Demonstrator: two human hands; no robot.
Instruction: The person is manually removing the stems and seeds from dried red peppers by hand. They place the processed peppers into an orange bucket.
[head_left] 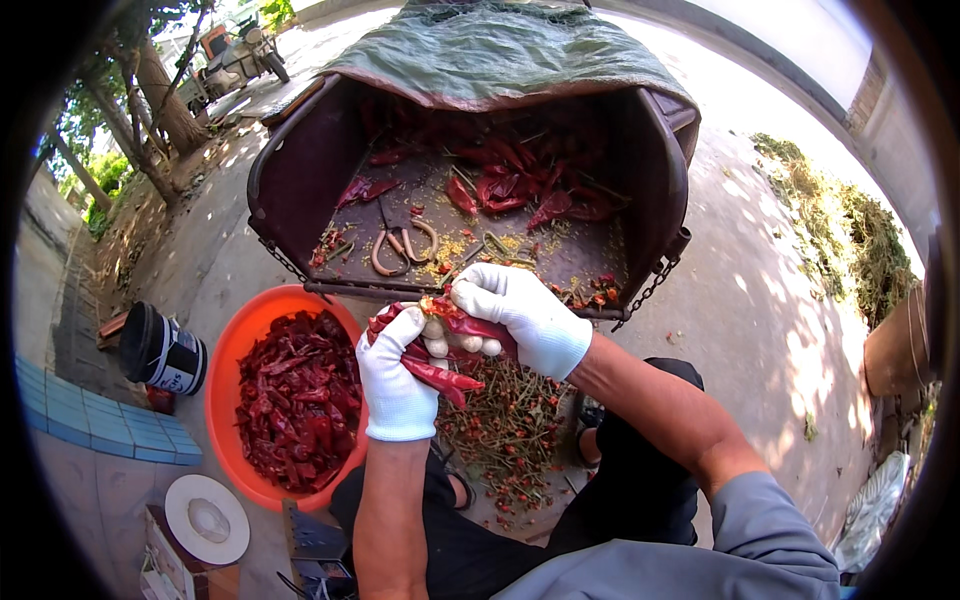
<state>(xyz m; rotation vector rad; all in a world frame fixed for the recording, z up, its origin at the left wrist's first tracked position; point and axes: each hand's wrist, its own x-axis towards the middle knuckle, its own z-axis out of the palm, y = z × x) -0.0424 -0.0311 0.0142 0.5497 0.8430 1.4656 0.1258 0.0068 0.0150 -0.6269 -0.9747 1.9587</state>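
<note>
Both of my hands wear white knit gloves and meet in front of the cart's open end. My left hand [396, 375] is closed round several red chili peppers [440, 378], whose tips stick out between the two gloves. With thumb and fingers my right hand [525, 318] grips a red chili pepper [478, 328] by its torn, orange-looking end. Just beyond, scissors [404, 250] with tan loop handles lie on the cart bed. More red peppers [505, 185] are heaped deeper in the cart [310, 150]. Left of my hands, an orange basin [222, 400] holds many cut red peppers.
Stems and pepper tops [510, 430] litter the ground between my feet. A green tarp [500, 50] covers the cart's far part, and chains hang at its corners. At left stand a black bucket [150, 345] and a blue-tiled ledge [100, 425]. Dry plants [850, 230] lie at right.
</note>
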